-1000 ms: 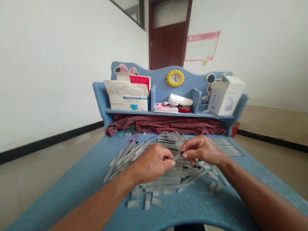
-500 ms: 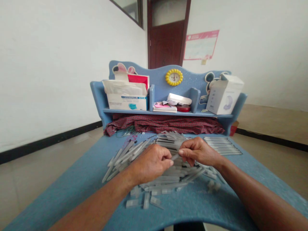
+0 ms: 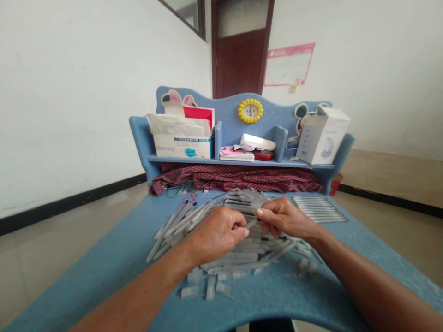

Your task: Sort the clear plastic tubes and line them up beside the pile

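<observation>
Over a pile of translucent pen parts (image 3: pixel 244 256), my left hand (image 3: pixel 221 233) and my right hand (image 3: pixel 282 216) face each other, fingers closed. Between their fingertips shows a short stretch of a slim translucent pen (image 3: pixel 252 224), slanting up to the right. Both hands pinch it, and its ends are hidden by the fingers. Long barrels (image 3: pixel 173 226) lie to the left of the pile. Short clear caps (image 3: pixel 210 287) are scattered at its near side. A row of pens (image 3: pixel 321 210) with dark lines inside lies side by side beyond my right wrist.
Small pale pieces (image 3: pixel 307 266) lie near my right forearm. At the back of the blue table (image 3: pixel 114 258), a folded checked cloth (image 3: pixel 238 177) sits under a shelf. The shelf holds a mask box (image 3: pixel 182 145), a white box (image 3: pixel 323 136) and a red round tin (image 3: pixel 263 157).
My right thumb has shifted slightly upward at the pen. Both hands otherwise keep their places, and the pile looks the same.
</observation>
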The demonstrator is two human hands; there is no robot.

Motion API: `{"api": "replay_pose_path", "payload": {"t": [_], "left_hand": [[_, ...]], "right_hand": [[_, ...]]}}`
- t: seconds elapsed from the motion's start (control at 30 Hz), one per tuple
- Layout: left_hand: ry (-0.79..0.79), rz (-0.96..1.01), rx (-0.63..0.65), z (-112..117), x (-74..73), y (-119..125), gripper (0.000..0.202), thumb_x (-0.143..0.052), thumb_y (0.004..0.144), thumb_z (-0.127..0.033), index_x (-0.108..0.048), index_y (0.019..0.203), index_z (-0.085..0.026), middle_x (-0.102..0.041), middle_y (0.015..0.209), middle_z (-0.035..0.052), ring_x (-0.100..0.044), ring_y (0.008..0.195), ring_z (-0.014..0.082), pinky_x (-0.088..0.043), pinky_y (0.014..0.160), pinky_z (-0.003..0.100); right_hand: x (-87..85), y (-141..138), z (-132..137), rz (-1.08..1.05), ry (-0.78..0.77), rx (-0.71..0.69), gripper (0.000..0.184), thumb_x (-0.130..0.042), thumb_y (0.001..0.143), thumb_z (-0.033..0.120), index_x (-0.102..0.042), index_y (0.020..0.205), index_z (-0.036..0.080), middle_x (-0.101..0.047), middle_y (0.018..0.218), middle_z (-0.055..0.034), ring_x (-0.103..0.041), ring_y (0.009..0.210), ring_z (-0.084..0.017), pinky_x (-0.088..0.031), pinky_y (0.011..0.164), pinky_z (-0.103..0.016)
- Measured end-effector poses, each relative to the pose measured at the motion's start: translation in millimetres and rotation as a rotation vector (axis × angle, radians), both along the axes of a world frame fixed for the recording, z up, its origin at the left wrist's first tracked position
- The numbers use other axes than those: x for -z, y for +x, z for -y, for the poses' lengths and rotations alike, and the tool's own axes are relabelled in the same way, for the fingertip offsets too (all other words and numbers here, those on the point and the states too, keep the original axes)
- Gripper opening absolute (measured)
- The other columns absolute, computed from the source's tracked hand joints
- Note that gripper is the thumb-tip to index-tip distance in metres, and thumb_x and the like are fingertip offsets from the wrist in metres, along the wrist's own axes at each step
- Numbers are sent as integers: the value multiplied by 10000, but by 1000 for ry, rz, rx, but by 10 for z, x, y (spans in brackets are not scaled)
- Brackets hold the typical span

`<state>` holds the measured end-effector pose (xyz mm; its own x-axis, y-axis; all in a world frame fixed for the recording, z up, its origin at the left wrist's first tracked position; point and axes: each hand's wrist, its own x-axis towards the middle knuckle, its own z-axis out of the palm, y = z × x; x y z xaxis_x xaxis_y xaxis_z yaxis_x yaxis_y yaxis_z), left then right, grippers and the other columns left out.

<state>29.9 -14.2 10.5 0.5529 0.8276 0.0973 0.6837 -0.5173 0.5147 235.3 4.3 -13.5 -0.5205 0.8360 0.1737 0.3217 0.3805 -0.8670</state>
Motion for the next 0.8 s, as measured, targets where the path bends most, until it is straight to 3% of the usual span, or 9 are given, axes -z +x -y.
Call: {"api": "replay_pose_path", "payload": {"t": [0.07, 0.17, 0.23, 0.37, 0.5, 0.63, 0.8], "left_hand": [[-5, -1, -8, 0, -1, 4, 198, -504, 763, -274, -644, 689, -153, -487, 554, -35, -453, 543, 108, -262, 500, 215], [-10, 1, -9, 1, 3, 8, 200, -505, 758, -273, -646, 683, -153, -482, 550, -36, -450, 541, 108, -263, 499, 215], [-6, 3, -8, 3, 6, 11, 204, -506, 761, -279, -652, 694, -153, -487, 550, -36, -448, 537, 106, -264, 499, 214], [2, -1, -11, 12, -4, 15, 202, -508, 763, -275, -647, 686, -149, -493, 553, -33, -454, 540, 106, -267, 503, 213], [4, -4, -13, 17, -28, 20, 203, -511, 761, -277, -647, 680, -151, -481, 545, -35, -453, 538, 107, -264, 501, 214], [-1, 7, -7, 19, -29, 20, 200, -512, 759, -276, -653, 691, -152, -491, 552, -35, -459, 539, 107, -272, 503, 213], [7, 0, -9, 19, -1, 15, 203, -517, 761, -286, -650, 686, -153, -501, 555, -32, -473, 550, 110, -275, 509, 216]], "right_hand": [[2, 5, -2, 16, 2, -1, 514, -488, 823, 588, -555, 588, 136, -525, 467, 16, -478, 354, -61, -327, 343, -156], [-4, 15, -6, -29, -31, -25, 427, -608, 750, 565, -592, 708, 140, -576, 536, 17, -510, 384, -71, -367, 368, -163], [0, 16, -7, -30, -55, -24, 441, -614, 737, 575, -576, 674, 140, -582, 532, 11, -503, 372, -73, -361, 355, -165], [22, 20, -14, 28, -27, -5, 539, -448, 829, 617, -567, 618, 136, -552, 474, 5, -484, 348, -69, -336, 342, -161], [30, 27, -18, 11, -39, -31, 464, -595, 747, 590, -568, 631, 142, -567, 506, 14, -494, 365, -70, -350, 354, -164], [27, 29, -11, 31, -48, -18, 539, -470, 813, 624, -562, 597, 139, -564, 478, 1, -486, 347, -74, -334, 339, -167], [25, 19, -9, -5, -53, -33, 451, -609, 737, 586, -575, 650, 144, -578, 515, 13, -495, 368, -70, -350, 353, -160]]}}
